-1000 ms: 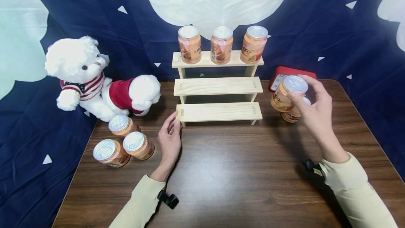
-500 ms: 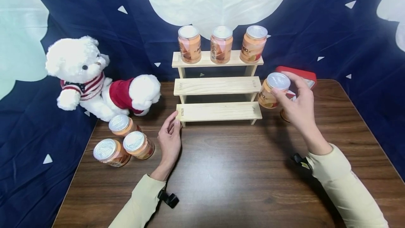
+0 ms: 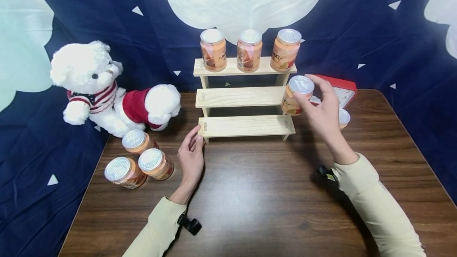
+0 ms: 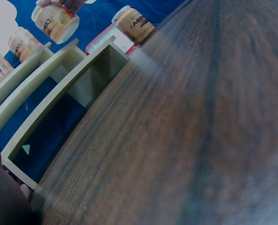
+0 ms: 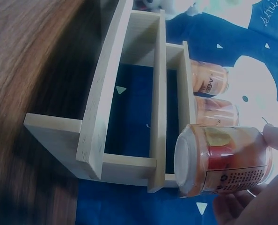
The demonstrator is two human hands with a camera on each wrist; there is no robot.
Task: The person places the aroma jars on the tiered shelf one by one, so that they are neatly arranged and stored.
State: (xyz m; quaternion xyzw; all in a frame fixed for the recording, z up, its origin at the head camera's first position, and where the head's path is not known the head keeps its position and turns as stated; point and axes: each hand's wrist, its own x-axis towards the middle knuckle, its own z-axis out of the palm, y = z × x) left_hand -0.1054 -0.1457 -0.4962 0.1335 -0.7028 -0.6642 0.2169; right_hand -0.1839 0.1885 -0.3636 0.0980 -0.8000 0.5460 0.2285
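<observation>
In the head view, my right hand [image 3: 323, 116] grips a fruit can [image 3: 292, 100] with a silver lid and orange label, thumb in front and fingers behind. The can is held upright, overlapping the right end of the middle tier of a three-tier wooden shelf [image 3: 242, 97]. In the right wrist view the can's base [image 5: 186, 161] hangs near the shelf's end. My left hand [image 3: 191, 160] holds the left end of the lowest tier between thumb and fingers. Three similar cans [image 3: 249, 52] stand in a row on the top tier.
Several things stand around the shelf. Three cans [image 3: 151, 160] are grouped at the left, by a white teddy bear [image 3: 85, 70] in red clothes. At the right are a red clock [image 3: 342, 88] and another can [image 3: 344, 116], partly behind my right hand.
My right hand has carried the can leftward and slightly up, from beside the red clock to the middle tier's right end. My left hand has stayed put at the shelf.
</observation>
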